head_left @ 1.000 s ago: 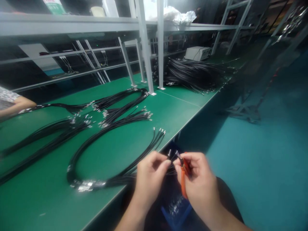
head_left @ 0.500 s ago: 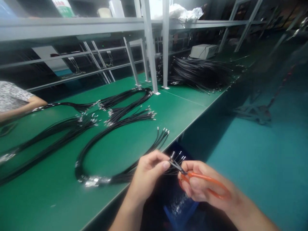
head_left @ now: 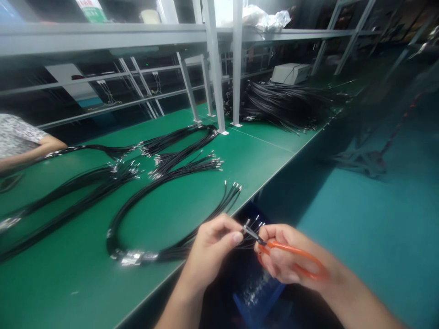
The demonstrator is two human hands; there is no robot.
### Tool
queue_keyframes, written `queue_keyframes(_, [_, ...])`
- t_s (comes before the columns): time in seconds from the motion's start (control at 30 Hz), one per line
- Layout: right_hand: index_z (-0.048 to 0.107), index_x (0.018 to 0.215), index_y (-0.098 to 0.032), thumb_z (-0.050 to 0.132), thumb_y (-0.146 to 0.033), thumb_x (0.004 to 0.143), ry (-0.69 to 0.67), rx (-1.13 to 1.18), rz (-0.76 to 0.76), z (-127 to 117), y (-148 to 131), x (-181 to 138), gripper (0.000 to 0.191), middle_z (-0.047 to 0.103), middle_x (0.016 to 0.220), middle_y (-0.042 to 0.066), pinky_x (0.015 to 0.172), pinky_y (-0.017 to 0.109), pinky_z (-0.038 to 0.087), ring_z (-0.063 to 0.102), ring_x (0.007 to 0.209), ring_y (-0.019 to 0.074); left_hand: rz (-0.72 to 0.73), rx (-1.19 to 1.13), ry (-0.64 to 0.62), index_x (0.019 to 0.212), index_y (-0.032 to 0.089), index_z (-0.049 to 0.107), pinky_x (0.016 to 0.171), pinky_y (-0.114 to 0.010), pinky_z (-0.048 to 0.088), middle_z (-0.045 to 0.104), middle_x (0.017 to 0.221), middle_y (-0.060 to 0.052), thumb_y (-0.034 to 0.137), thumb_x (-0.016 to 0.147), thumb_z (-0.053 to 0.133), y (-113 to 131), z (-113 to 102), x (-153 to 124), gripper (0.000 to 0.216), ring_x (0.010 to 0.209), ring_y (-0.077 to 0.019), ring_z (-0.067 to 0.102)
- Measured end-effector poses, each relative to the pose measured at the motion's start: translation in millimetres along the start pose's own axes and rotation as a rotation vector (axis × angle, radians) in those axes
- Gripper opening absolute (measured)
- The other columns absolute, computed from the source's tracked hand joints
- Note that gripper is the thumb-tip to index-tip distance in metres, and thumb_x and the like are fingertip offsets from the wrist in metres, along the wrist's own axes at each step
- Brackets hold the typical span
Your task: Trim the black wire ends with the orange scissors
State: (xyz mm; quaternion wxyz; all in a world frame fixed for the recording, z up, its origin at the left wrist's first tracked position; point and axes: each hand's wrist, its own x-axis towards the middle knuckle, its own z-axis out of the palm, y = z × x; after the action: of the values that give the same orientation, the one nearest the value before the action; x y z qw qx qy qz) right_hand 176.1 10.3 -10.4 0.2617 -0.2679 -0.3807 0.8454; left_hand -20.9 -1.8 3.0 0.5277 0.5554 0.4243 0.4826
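Note:
My left hand (head_left: 211,244) pinches thin black cable ends (head_left: 252,225) with metal tips, just off the front edge of the green table (head_left: 206,183). My right hand (head_left: 284,258) grips orange-handled snips (head_left: 291,253), whose small dark jaws meet a cable end beside my left thumb. The held cables run back to a black looped bundle (head_left: 144,201) lying on the table, taped at its near side.
Several more black cable bundles (head_left: 85,183) lie across the table, and a large heap (head_left: 284,105) sits at the far right. Grey shelf posts (head_left: 214,68) stand on the table. Another person's arm (head_left: 30,151) rests at the left. A blue bin (head_left: 257,297) sits below my hands.
Between the earliest frame and now my right hand turned, so the orange handles lie flat and point right. The view shifted slightly left. Little differs from half a second ago.

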Motion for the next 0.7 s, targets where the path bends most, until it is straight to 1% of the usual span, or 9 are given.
queue_keyframes(0.13, [0.055, 0.083, -0.017, 0.073, -0.03, 0.071, 0.064, -0.169, 0.005, -3, -1, -1, 0.026, 0.061, 0.054, -0.003, 0.033, 0.014, 0.02, 0.036, 0.031, 0.0014, -0.023, -0.027, -0.004, 0.072, 0.017, 0.063, 0.063, -0.022, 0.036, 0.055, 0.07, 0.001, 0.023, 0.079, 0.066, -2, 1, 1, 0.01, 0.066, -0.0115, 0.046])
queue_keyframes(0.2, [0.055, 0.082, -0.017, 0.073, -0.026, 0.071, 0.096, -0.225, 0.002, -4, -2, -3, 0.022, 0.061, 0.056, -0.004, 0.033, 0.013, 0.023, 0.038, 0.033, 0.0018, -0.043, -0.067, -0.013, 0.073, 0.016, 0.063, 0.062, -0.021, 0.036, 0.055, 0.069, 0.001, 0.024, 0.079, 0.066, -3, -1, 2, 0.01, 0.066, -0.0112, 0.045])
queue_keyframes(0.33, [0.056, 0.078, -0.017, 0.076, -0.018, 0.065, 0.058, -0.259, 0.055, -7, -3, -6, 0.024, 0.061, 0.058, -0.003, 0.037, 0.013, 0.031, 0.043, 0.042, 0.004, -0.112, -0.179, -0.039, 0.076, 0.015, 0.064, 0.061, -0.02, 0.035, 0.058, 0.07, 0.0, 0.024, 0.078, 0.067, -4, -6, 6, 0.01, 0.063, -0.0097, 0.043])
queue_keyframes(0.43, [0.055, 0.079, -0.017, 0.079, -0.025, 0.062, 0.024, -0.224, 0.03, -9, -2, -7, 0.03, 0.06, 0.059, -0.002, 0.037, 0.014, 0.03, 0.041, 0.043, 0.0049, -0.136, -0.202, -0.049, 0.076, 0.015, 0.063, 0.059, -0.019, 0.034, 0.058, 0.069, 0.001, 0.025, 0.078, 0.065, -6, -4, 8, 0.01, 0.059, -0.0087, 0.042])
queue_keyframes(0.5, [0.055, 0.082, -0.018, 0.079, -0.031, 0.065, 0.033, -0.187, -0.046, -10, -3, -9, 0.033, 0.06, 0.061, -0.001, 0.037, 0.015, 0.026, 0.038, 0.043, 0.0041, -0.116, -0.086, -0.049, 0.077, 0.016, 0.063, 0.061, -0.021, 0.036, 0.06, 0.07, 0.0, 0.024, 0.08, 0.062, -8, 4, 6, 0.009, 0.062, -0.0103, 0.047])
queue_keyframes(0.57, [0.055, 0.087, -0.019, 0.077, -0.035, 0.069, 0.07, -0.136, -0.126, -10, -6, -11, 0.033, 0.06, 0.065, -0.001, 0.04, 0.016, 0.025, 0.036, 0.044, 0.0035, -0.062, 0.2, -0.102, 0.079, 0.018, 0.065, 0.067, -0.023, 0.039, 0.062, 0.074, -0.001, 0.02, 0.08, 0.06, -12, 16, 3, 0.006, 0.069, -0.0136, 0.053])
queue_keyframes(0.63, [0.055, 0.09, -0.02, 0.074, -0.038, 0.073, 0.134, -0.117, -0.202, -9, -11, -14, 0.032, 0.057, 0.07, -0.001, 0.044, 0.018, 0.028, 0.037, 0.049, 0.0046, -0.008, 0.531, -0.224, 0.082, 0.022, 0.068, 0.07, -0.026, 0.039, 0.065, 0.079, -0.001, 0.016, 0.078, 0.06, -15, 24, 0, 0.011, 0.074, -0.0163, 0.057])
queue_keyframes(0.67, [0.055, 0.091, -0.02, 0.072, -0.038, 0.074, 0.178, -0.128, -0.228, -7, -13, -15, 0.03, 0.056, 0.071, -0.002, 0.046, 0.018, 0.029, 0.038, 0.051, 0.0053, 0.004, 0.656, -0.264, 0.085, 0.023, 0.069, 0.07, -0.026, 0.04, 0.066, 0.082, -0.001, 0.016, 0.078, 0.06, -16, 25, 0, 0.013, 0.076, -0.0169, 0.058])
queue_keyframes(0.7, [0.055, 0.091, -0.02, 0.071, -0.038, 0.076, 0.232, -0.154, -0.247, -6, -14, -15, 0.029, 0.055, 0.07, -0.002, 0.047, 0.019, 0.029, 0.038, 0.052, 0.0058, -0.001, 0.759, -0.246, 0.086, 0.025, 0.069, 0.071, -0.026, 0.04, 0.067, 0.084, -0.001, 0.018, 0.079, 0.059, -16, 23, 2, 0.013, 0.077, -0.017, 0.059])
